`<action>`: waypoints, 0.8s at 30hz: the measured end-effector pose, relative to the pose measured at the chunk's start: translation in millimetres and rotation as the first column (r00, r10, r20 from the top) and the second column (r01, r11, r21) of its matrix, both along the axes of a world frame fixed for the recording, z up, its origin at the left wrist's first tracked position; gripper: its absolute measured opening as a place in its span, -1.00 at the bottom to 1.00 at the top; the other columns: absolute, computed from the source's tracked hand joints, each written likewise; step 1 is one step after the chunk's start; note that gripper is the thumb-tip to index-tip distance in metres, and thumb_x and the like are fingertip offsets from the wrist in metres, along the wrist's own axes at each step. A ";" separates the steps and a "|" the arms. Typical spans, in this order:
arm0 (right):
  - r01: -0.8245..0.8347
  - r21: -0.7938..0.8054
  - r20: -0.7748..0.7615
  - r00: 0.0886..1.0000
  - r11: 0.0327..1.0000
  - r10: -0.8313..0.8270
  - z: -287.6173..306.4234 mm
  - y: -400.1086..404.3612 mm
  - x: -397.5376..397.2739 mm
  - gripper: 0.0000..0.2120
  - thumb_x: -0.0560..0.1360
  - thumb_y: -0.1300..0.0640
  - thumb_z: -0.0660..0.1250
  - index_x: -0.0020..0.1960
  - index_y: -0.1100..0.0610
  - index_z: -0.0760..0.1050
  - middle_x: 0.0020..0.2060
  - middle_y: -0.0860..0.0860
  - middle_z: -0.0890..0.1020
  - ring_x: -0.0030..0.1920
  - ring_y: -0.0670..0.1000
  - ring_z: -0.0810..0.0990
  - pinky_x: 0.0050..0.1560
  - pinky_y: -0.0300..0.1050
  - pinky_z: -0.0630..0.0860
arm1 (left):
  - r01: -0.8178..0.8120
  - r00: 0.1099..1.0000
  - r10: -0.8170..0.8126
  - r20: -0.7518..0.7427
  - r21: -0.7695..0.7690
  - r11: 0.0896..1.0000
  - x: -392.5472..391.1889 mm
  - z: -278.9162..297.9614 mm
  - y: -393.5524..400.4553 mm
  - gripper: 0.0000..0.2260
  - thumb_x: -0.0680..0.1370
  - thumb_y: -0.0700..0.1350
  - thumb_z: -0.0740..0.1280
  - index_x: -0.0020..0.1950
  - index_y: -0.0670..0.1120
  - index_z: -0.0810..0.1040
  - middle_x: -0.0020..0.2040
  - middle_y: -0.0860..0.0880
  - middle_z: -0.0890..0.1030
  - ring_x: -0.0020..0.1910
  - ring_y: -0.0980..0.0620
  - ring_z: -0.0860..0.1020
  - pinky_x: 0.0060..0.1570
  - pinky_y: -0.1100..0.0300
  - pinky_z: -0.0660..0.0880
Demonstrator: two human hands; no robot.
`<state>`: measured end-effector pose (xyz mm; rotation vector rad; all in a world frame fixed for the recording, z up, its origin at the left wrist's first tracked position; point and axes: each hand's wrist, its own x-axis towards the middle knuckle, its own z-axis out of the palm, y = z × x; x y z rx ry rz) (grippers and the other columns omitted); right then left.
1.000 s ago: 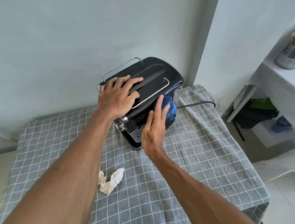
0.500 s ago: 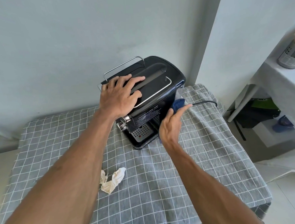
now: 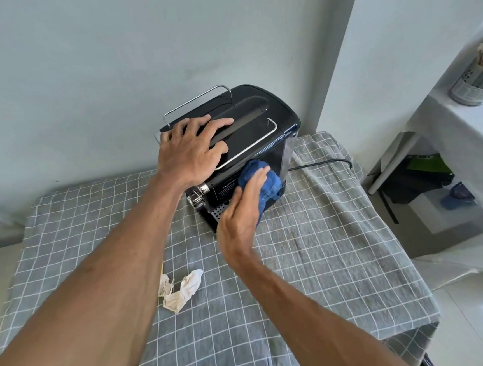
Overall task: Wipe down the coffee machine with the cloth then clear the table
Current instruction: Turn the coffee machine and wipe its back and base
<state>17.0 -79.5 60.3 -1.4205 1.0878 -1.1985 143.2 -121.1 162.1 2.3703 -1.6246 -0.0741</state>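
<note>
A black coffee machine (image 3: 260, 114) with a chrome rail on top stands at the back of the table (image 3: 327, 248), which is covered by a grey checked tablecloth. My left hand (image 3: 191, 152) lies flat on the machine's top, fingers spread, holding nothing. My right hand (image 3: 241, 215) presses a blue cloth (image 3: 263, 181) against the machine's front right side. The drip tray is partly hidden behind this hand. A crumpled white tissue (image 3: 181, 290) lies on the tablecloth near the front left, beside my left forearm.
The machine's black power cord (image 3: 323, 162) runs off the table's right back corner. To the right stands a white shelf (image 3: 469, 133) with a metal utensil holder (image 3: 476, 80) on top and dark items beneath. A wall rises directly behind the table.
My right hand with the blue cloth dropped to the machine's lower right side, then came back up onto its front right face. My left hand has stayed on top.
</note>
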 end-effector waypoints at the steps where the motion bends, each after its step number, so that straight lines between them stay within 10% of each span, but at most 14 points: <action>1: -0.047 -0.047 -0.031 0.998 0.998 0.046 -6.0 15.1 1.9 -0.43 0.75 0.15 -0.01 0.68 0.10 -0.17 0.68 -0.07 -0.18 0.66 -0.07 -0.20 0.65 -0.10 -0.09 | -0.001 1.000 0.001 0.002 -0.001 1.000 0.0 0.0 0.0 -0.54 0.52 0.23 0.09 0.42 0.53 0.17 0.54 0.16 0.29 0.50 0.01 0.22 0.39 -0.13 0.12; 6: -0.213 -0.121 -0.021 0.977 0.970 0.212 -21.2 44.8 -9.3 -0.45 0.76 0.19 0.02 0.65 0.08 -0.15 0.67 -0.04 -0.18 0.67 -0.03 -0.16 0.66 -0.05 0.01 | 0.022 1.000 -0.022 0.009 0.026 0.999 2.1 0.8 1.4 -0.54 0.53 0.23 0.06 0.43 0.52 0.14 0.56 0.14 0.26 0.52 -0.02 0.21 0.40 -0.15 0.11; 11: 0.067 0.226 0.271 0.954 0.972 -0.129 28.0 -14.3 4.8 -0.43 0.73 0.08 0.03 0.68 0.11 -0.08 0.68 0.01 0.01 0.66 -0.06 0.00 0.65 -0.08 0.03 | 0.013 1.000 -0.013 0.000 0.017 1.000 1.8 0.7 0.7 -0.53 0.52 0.23 0.08 0.43 0.53 0.15 0.55 0.15 0.27 0.52 0.00 0.20 0.42 -0.14 0.10; 17: -0.058 -0.192 -0.037 0.998 0.980 0.052 -9.5 36.7 9.0 -0.46 0.76 0.07 -0.02 0.68 0.09 -0.12 0.68 -0.04 -0.12 0.67 -0.04 -0.15 0.63 -0.21 -0.05 | 0.005 1.000 -0.005 0.003 0.006 1.000 0.9 1.2 0.9 -0.53 0.51 0.23 0.07 0.42 0.52 0.17 0.54 0.14 0.29 0.51 0.00 0.22 0.42 -0.15 0.12; 24: 0.144 0.419 0.305 0.907 0.896 -0.289 3.0 -46.0 -9.5 -0.46 0.73 0.05 0.14 0.67 0.06 0.10 0.56 -0.03 0.30 0.46 -0.08 0.40 0.62 0.05 0.19 | 0.014 1.000 -0.014 -0.009 0.017 1.000 0.4 2.9 0.7 -0.53 0.52 0.22 0.07 0.42 0.52 0.17 0.55 0.14 0.27 0.51 0.00 0.21 0.42 -0.15 0.09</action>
